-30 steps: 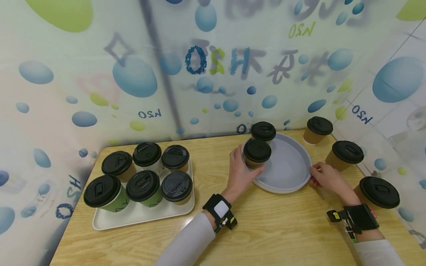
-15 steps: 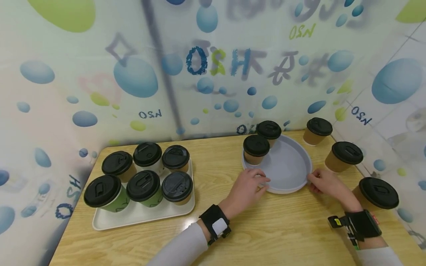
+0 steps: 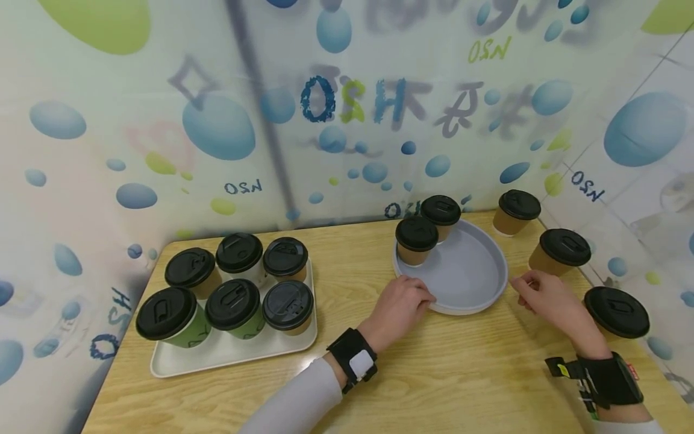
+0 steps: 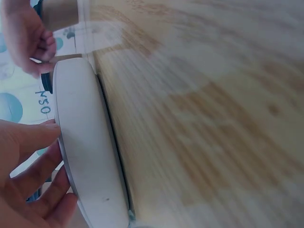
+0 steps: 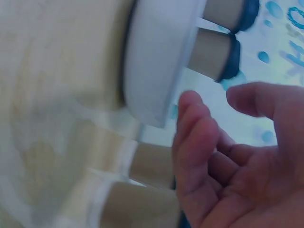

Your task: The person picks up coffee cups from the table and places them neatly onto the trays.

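A round grey tray (image 3: 468, 274) lies on the table, bearing two brown paper cups with black lids: one cup (image 3: 416, 241) at its left edge, the other (image 3: 441, 217) behind. My left hand (image 3: 398, 307) holds the tray's near-left rim; in the left wrist view its fingers (image 4: 50, 190) bend at the rim of the white-sided tray (image 4: 88, 137). To the right of the tray, my right hand (image 3: 550, 304) is lifted off the rim with loosely bent fingers and nothing in it. The right wrist view shows a gap between these fingers (image 5: 194, 142) and the tray wall (image 5: 159, 57).
On the left, a white rectangular tray (image 3: 162, 361) carries several lidded cups, some green (image 3: 235, 307), others brown or white. Along the right side stand three brown lidded cups, at the back (image 3: 517, 212), middle (image 3: 561, 250) and front (image 3: 617, 313). A patterned curtain (image 3: 347, 163) hangs behind the table.
My left hand has let go of the front cup on the round tray and come down to the near rim. My right hand has left the right rim, drawing back rightward.
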### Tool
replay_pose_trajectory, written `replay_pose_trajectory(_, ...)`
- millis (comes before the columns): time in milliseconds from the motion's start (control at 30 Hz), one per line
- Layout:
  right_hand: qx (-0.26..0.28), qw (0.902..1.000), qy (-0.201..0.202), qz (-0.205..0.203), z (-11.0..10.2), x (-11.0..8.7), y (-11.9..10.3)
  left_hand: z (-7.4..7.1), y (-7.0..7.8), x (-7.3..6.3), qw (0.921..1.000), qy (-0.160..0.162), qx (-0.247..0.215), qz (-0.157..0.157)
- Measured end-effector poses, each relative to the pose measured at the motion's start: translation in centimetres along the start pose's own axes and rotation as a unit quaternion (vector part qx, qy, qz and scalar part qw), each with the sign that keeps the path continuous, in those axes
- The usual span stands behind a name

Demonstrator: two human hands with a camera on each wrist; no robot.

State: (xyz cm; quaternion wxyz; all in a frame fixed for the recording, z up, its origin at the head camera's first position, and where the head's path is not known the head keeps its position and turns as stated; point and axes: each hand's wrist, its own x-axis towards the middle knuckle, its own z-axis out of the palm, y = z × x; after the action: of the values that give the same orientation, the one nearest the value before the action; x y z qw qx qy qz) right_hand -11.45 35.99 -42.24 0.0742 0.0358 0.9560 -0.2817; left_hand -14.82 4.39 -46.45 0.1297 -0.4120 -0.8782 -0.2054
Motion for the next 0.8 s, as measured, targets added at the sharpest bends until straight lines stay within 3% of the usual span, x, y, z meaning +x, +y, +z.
replay_pose_trajectory(100,-0.015,0.9969,0.077,-0.002,-0.9,-0.8,-0.1,0.1,0.0,0.2,0.9999,0.004,-0.001,-0.016)
replay_pose_trajectory(200,-0.016,0.9861,0.165,-0.008,-1.8,-1.8,0.0,0.2,0.1,0.4,0.9996,0.008,0.005,-0.026)
replay_pose_trajectory(300,-0.007,0.9674,0.253,0.008,-2.7,-2.6,0.2,0.3,0.0,0.5,0.9995,0.008,0.009,-0.031)
replay_pose_trajectory(400,0.004,0.9452,0.322,0.052,-3.6,-3.1,0.4,0.4,0.1,0.5,0.9994,0.007,0.01,-0.033)
replay_pose_trajectory(567,0.017,0.9148,0.388,0.109,-4.4,-3.4,1.3,0.4,0.1,0.5,0.9994,0.011,0.012,-0.032)
replay_pose_trajectory(800,0.097,0.8939,0.414,0.142,-3.7,-3.7,3.4,0.6,0.2,0.4,0.9992,0.02,0.017,-0.031)
